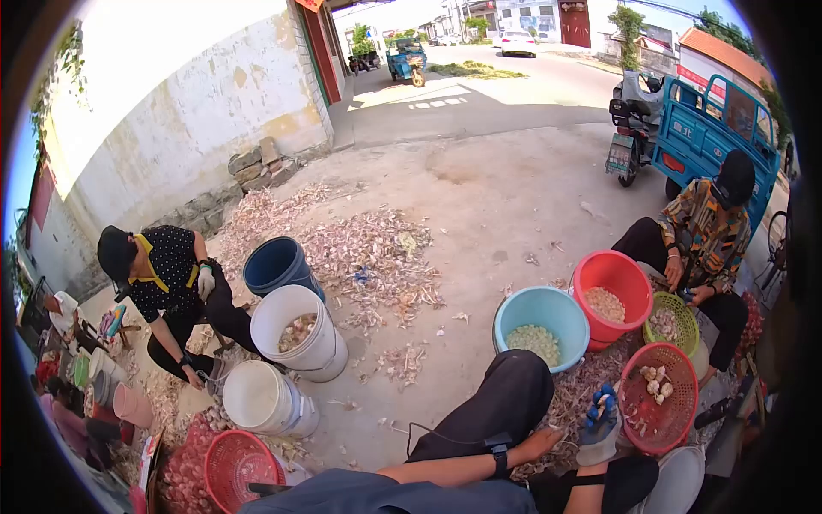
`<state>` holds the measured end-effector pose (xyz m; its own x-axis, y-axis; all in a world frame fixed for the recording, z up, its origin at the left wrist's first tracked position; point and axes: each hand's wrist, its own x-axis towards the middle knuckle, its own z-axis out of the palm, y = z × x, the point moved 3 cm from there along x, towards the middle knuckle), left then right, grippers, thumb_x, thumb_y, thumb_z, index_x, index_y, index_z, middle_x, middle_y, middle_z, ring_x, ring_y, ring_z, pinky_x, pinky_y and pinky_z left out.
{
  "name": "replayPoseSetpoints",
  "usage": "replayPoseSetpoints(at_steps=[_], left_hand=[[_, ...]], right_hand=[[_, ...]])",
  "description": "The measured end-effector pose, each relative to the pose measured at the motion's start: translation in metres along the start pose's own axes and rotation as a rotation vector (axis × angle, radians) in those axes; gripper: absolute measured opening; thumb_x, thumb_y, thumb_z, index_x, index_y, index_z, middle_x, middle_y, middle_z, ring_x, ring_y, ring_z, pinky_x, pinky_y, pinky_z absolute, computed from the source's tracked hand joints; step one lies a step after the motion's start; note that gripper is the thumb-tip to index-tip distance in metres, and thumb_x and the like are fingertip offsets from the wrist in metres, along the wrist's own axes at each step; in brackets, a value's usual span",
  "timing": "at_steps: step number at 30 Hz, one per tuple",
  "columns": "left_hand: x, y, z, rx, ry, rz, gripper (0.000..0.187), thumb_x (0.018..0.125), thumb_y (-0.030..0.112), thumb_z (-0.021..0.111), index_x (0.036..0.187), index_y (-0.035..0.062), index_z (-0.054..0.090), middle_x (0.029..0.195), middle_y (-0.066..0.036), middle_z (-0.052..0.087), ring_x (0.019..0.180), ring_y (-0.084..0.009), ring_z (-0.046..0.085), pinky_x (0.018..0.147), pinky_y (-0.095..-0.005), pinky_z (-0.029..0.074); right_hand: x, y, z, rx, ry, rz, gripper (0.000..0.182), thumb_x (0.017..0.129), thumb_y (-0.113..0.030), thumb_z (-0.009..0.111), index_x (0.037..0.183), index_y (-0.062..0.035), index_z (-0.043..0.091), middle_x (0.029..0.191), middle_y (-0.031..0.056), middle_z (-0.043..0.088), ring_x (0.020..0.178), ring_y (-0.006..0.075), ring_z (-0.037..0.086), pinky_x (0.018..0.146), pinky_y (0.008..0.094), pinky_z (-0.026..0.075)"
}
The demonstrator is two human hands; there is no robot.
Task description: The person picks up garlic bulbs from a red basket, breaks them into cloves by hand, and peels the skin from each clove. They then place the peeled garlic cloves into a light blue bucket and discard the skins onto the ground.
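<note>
My left hand (pixel 538 445), bare and with a dark watch at the wrist, is low over the garlic skins beside my knee. Its fingers reach out loosely, and I see nothing held in them. To its right, my right hand (pixel 601 427) wears a white glove with blue fingers. Those fingers are curled around a small pale thing, too small to name. Just right of the glove stands a red plastic basket (pixel 635 420) holding a few garlic bulbs (pixel 658 384). A light-blue bucket (pixel 556 310) of peeled garlic cloves (pixel 533 343) stands beyond my knee.
A red bucket (pixel 586 272) and a yellow-green basket (pixel 685 324) stand by a seated person (pixel 711 227). Another person (pixel 175 283) sits left, near white buckets (pixel 330 349) and a dark-blue bucket (pixel 272 257). Garlic skins (pixel 377 257) litter the ground; a blue three-wheeler (pixel 711 128) is parked behind.
</note>
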<state>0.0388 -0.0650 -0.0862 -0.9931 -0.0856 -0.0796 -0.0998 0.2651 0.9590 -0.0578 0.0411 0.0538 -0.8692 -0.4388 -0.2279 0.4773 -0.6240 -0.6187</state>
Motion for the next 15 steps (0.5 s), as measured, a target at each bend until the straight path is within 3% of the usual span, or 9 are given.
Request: replayPoseSetpoints(at_steps=[1,3,4,7,8,10,12,15], left_hand=[[0.001,0.007,-0.003,-0.015,0.021,0.003,0.044,0.109,0.039,0.042,0.097,-0.0016,0.055,0.083,-0.02,0.059,0.075,-0.0334,0.059,0.069,-0.0458,0.046],[-0.008,0.015,-0.014,-0.17,-0.012,-0.248,0.039,0.105,0.039,0.049,0.095,0.0021,0.056,0.076,-0.013,0.058,0.07,-0.0246,0.058,0.065,-0.0432,0.046],[-0.007,0.019,-0.015,-0.294,0.016,-0.086,0.036,0.102,0.04,0.055,0.091,0.0058,0.057,0.071,-0.005,0.056,0.067,-0.0176,0.057,0.063,-0.0396,0.046],[-0.012,0.023,-0.017,-0.37,-0.035,-0.132,0.029,0.101,0.036,0.057,0.092,0.0081,0.057,0.069,-0.002,0.054,0.06,-0.0152,0.054,0.057,-0.0349,0.046],[-0.015,0.035,-0.024,-0.381,-0.024,-0.131,0.029,0.101,0.036,0.057,0.092,0.0081,0.057,0.069,-0.002,0.054,0.06,-0.0152,0.054,0.057,-0.0349,0.046],[-0.024,0.053,-0.036,-0.514,-0.134,-0.258,0.026,0.101,0.034,0.06,0.097,0.0088,0.056,0.068,-0.001,0.053,0.056,-0.0112,0.052,0.05,-0.0305,0.043],[-0.026,0.061,-0.041,-0.561,-0.114,-0.245,0.024,0.099,0.032,0.06,0.094,0.0085,0.055,0.066,0.0,0.053,0.053,-0.0109,0.051,0.048,-0.0317,0.042],[-0.027,0.065,-0.044,-0.59,-0.048,-0.2,0.024,0.098,0.03,0.06,0.092,0.0082,0.054,0.063,-0.001,0.052,0.05,-0.0104,0.049,0.046,-0.0324,0.04]], right_hand=[[-0.002,0.003,-0.004,-0.02,-0.013,0.011,0.025,0.103,-0.025,0.061,0.125,-0.0137,0.063,0.099,0.0003,0.067,0.065,0.0067,0.058,0.047,0.0231,0.044],[-0.001,0.013,-0.009,-0.012,-0.032,-0.015,0.024,0.103,-0.023,0.061,0.125,-0.0147,0.063,0.101,0.0012,0.067,0.067,0.0082,0.059,0.049,0.024,0.045],[-0.004,0.016,-0.008,0.024,-0.045,-0.019,0.024,0.103,-0.021,0.06,0.126,-0.0148,0.063,0.104,0.0017,0.068,0.067,0.0094,0.059,0.05,0.0252,0.045],[-0.003,0.017,-0.007,0.053,-0.078,0.05,0.025,0.103,-0.023,0.06,0.127,-0.0154,0.063,0.105,0.0007,0.068,0.067,0.0091,0.058,0.05,0.026,0.046],[-0.002,0.018,-0.018,-0.018,0.102,0.027,0.026,0.105,-0.024,0.056,0.128,-0.0148,0.062,0.104,-0.0011,0.066,0.066,0.0082,0.056,0.049,0.0256,0.046],[0.003,0.019,-0.031,-0.015,0.073,-0.002,0.027,0.106,-0.025,0.053,0.13,-0.0144,0.061,0.103,-0.0019,0.066,0.065,0.0077,0.055,0.049,0.0252,0.046],[0.006,0.015,-0.042,-0.001,0.102,-0.046,0.031,0.108,-0.024,0.046,0.135,-0.0143,0.058,0.102,-0.0026,0.064,0.065,0.0067,0.054,0.048,0.0238,0.047],[0.005,0.004,-0.045,-0.089,0.073,-0.091,0.032,0.108,-0.022,0.046,0.137,-0.0147,0.057,0.102,-0.0027,0.064,0.066,0.0061,0.055,0.047,0.0223,0.047]])
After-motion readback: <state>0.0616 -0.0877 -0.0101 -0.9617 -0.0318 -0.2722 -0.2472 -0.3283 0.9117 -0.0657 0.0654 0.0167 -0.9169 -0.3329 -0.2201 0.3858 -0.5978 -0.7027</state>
